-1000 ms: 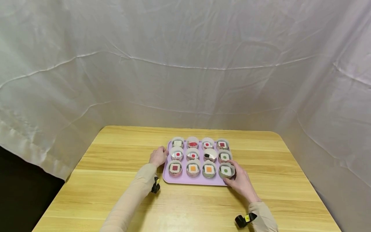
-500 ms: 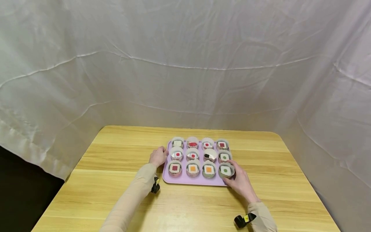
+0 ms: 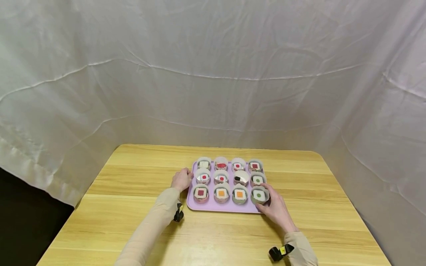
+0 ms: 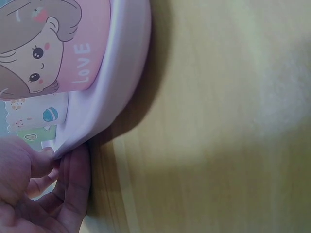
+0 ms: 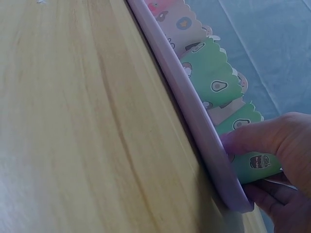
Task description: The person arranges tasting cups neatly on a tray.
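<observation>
A lilac tray (image 3: 226, 207) lies on the table, bearing three rows of scalloped paper cups. Each cup has a small piece inside, mostly white with a coloured centre, like sushi rolls. At the tray's left edge my left hand (image 3: 181, 179) pinches the rim, thumb above and fingers below in the left wrist view. My right hand (image 3: 277, 207) grips the green cup (image 5: 262, 165) at the front right corner, thumb on its near side and fingers behind. That cup holds a white piece with a green dot (image 3: 259, 195). A pink cup (image 4: 90, 58) stands at the front left corner.
The wooden table (image 3: 213, 236) extends around the tray on all sides. Pale fabric curtains (image 3: 213, 92) enclose it at the back and both sides. A black wrist camera (image 3: 178, 213) sits on the left sleeve, another camera (image 3: 281, 252) on the right.
</observation>
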The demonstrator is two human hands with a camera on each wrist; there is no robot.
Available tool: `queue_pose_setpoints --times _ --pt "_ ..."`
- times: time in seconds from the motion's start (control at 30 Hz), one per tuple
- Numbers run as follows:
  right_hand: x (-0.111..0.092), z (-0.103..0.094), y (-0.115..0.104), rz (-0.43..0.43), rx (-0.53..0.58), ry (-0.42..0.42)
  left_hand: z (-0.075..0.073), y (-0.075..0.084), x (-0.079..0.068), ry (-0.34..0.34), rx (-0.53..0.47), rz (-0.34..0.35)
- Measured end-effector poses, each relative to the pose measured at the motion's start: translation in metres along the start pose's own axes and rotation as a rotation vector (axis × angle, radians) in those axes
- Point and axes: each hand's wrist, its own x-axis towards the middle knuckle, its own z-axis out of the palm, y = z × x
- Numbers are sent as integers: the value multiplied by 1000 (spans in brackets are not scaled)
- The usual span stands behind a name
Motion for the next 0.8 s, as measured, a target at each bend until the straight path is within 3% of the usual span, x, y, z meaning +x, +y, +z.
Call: queue_pose_setpoints --times 0.57,0.8 --pt "0 -2 2 29 -1 -37 2 2 -3 8 -17 -18" --pt "0 -3 4 20 29 -52 2 -2 -7 26 -40 25"
